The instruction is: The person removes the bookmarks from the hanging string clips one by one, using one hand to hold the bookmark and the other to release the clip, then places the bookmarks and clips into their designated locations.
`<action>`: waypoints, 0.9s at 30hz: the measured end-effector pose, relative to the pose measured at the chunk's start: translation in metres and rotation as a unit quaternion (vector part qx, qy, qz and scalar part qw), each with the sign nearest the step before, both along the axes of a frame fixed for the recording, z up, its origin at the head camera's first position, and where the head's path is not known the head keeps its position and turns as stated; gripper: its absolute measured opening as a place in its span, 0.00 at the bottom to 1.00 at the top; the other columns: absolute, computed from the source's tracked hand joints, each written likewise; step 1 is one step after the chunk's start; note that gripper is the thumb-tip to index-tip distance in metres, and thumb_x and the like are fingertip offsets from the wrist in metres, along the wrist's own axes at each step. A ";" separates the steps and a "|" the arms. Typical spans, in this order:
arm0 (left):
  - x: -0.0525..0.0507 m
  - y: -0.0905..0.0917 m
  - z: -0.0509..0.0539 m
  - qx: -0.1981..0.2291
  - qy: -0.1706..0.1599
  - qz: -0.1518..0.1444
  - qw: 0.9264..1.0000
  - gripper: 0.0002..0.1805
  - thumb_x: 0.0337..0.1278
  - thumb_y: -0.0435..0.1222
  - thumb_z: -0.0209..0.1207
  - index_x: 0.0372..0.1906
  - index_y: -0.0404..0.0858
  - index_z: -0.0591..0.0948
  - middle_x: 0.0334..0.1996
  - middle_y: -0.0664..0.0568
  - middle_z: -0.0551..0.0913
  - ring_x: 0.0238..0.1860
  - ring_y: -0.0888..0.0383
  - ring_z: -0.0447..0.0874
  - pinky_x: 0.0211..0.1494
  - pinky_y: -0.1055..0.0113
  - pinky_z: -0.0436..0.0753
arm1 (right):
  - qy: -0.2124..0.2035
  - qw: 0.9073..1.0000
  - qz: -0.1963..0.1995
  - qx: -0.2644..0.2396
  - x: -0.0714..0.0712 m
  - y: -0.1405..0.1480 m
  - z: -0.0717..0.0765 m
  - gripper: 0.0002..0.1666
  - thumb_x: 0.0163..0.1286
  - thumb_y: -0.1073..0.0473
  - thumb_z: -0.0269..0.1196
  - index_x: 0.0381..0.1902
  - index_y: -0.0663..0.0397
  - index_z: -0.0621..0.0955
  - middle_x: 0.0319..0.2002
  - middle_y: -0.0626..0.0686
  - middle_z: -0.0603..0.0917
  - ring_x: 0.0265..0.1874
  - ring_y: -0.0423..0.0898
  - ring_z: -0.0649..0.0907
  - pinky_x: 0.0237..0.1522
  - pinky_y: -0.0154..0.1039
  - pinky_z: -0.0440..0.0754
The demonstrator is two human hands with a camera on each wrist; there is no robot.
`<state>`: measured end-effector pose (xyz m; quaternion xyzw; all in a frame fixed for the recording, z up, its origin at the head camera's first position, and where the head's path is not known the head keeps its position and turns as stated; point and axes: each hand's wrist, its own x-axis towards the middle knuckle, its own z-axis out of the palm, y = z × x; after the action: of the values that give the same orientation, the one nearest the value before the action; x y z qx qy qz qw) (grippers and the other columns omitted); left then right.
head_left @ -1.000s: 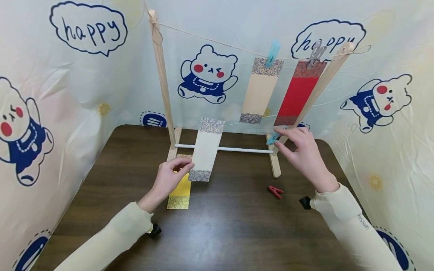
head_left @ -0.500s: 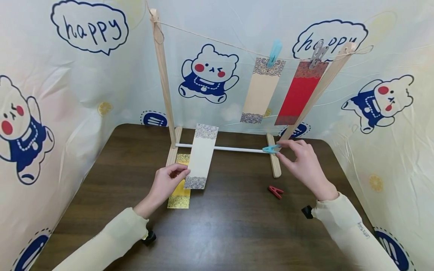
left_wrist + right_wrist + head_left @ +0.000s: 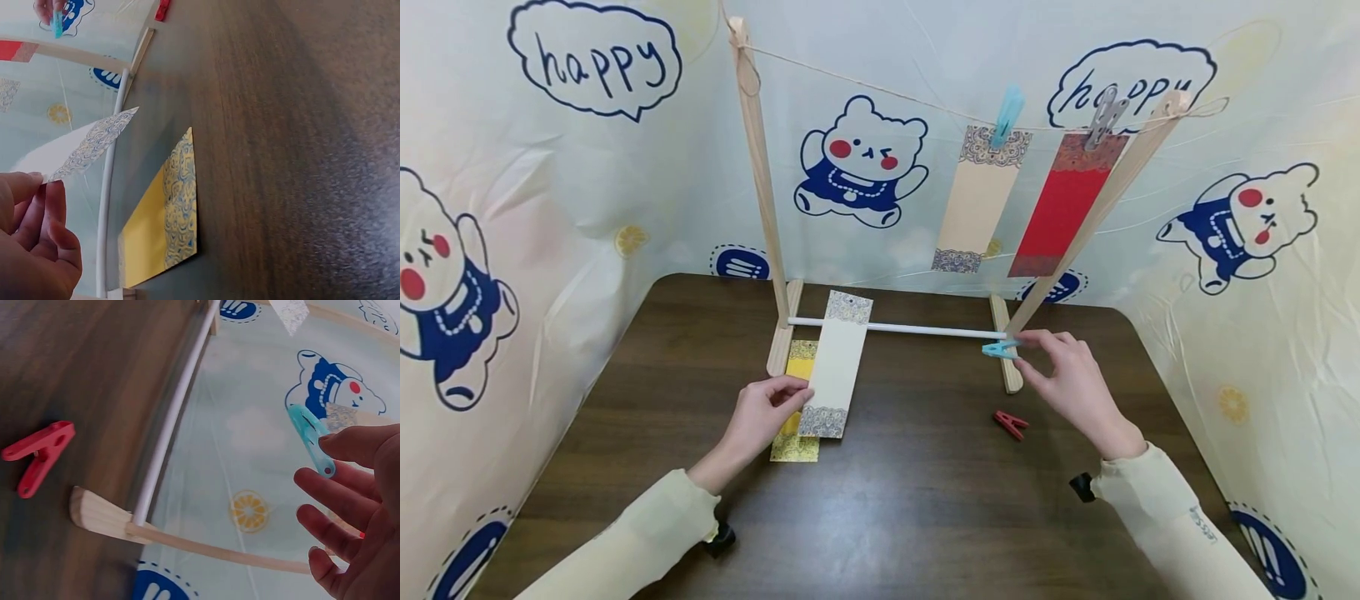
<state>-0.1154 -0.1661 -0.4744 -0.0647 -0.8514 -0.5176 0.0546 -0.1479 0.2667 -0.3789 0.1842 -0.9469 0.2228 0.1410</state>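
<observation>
My left hand (image 3: pixel 760 421) pinches the left edge of a white card (image 3: pixel 837 367) with patterned ends, held above a yellow card (image 3: pixel 803 364) lying on the table. In the left wrist view the white card (image 3: pixel 94 147) is tilted between thumb and fingers. At the right, my right hand (image 3: pixel 1078 392) pinches a light blue clothespin (image 3: pixel 1000 349) between thumb and fingers, in front of the stand's right foot. The right wrist view shows that clothespin (image 3: pixel 310 439) too. A red clothespin (image 3: pixel 1011 424) lies on the table.
A wooden stand (image 3: pixel 760 167) with a white crossbar (image 3: pixel 925 331) carries a string (image 3: pixel 865 85). From it hang a beige card (image 3: pixel 976 204) by a blue clothespin (image 3: pixel 1007 117) and a red card (image 3: pixel 1067 208) by a grey clothespin (image 3: pixel 1105 119).
The white card and my left hand have moved down and left, overlapping more of the yellow card from this view. The right hand has lowered with the blue clothespin.
</observation>
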 end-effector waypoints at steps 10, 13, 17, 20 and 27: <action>0.003 -0.008 -0.006 0.004 -0.081 0.008 0.997 0.09 0.66 0.33 0.68 0.44 0.29 0.89 0.34 0.44 0.91 0.33 0.51 0.89 0.33 0.71 0.81 | -0.023 1.000 -0.009 0.007 0.004 0.007 -0.019 0.21 0.66 0.65 0.72 0.56 0.60 0.82 0.49 0.63 0.89 0.48 0.62 0.81 0.52 0.63 0.73; 0.003 -0.010 -0.008 -0.003 -0.101 0.012 0.995 0.10 0.66 0.33 0.68 0.43 0.29 0.88 0.34 0.44 0.91 0.33 0.54 0.89 0.34 0.71 0.81 | -0.033 0.999 -0.011 0.008 0.004 0.009 -0.022 0.21 0.66 0.64 0.72 0.56 0.60 0.82 0.50 0.64 0.89 0.48 0.62 0.81 0.52 0.63 0.74; 0.002 -0.012 -0.010 -0.009 -0.122 0.010 0.992 0.10 0.66 0.33 0.68 0.43 0.28 0.88 0.31 0.46 0.91 0.31 0.55 0.90 0.34 0.71 0.81 | -0.045 0.999 -0.014 0.007 0.005 0.011 -0.027 0.21 0.66 0.64 0.72 0.56 0.61 0.82 0.50 0.64 0.89 0.48 0.62 0.81 0.53 0.63 0.74; 0.001 -0.013 -0.011 -0.018 -0.131 0.009 0.991 0.10 0.67 0.34 0.67 0.42 0.29 0.88 0.28 0.47 0.90 0.29 0.56 0.89 0.34 0.71 0.80 | -0.050 0.999 -0.018 0.008 0.006 0.012 -0.031 0.22 0.66 0.64 0.73 0.56 0.60 0.82 0.50 0.63 0.89 0.48 0.61 0.81 0.53 0.63 0.74; 0.001 -0.015 -0.013 -0.056 -0.157 0.011 0.986 0.11 0.67 0.36 0.68 0.42 0.30 0.88 0.23 0.52 0.88 0.27 0.59 0.84 0.33 0.69 0.76 | -0.056 0.998 -0.024 0.011 0.007 0.013 -0.039 0.21 0.66 0.63 0.73 0.56 0.60 0.82 0.50 0.62 0.89 0.48 0.62 0.81 0.53 0.62 0.74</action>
<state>-0.1144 -0.1810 -0.4873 0.0235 -0.8777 -0.4722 -0.0779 -0.1412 0.2801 -0.4179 0.1502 -0.9597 0.2192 0.0909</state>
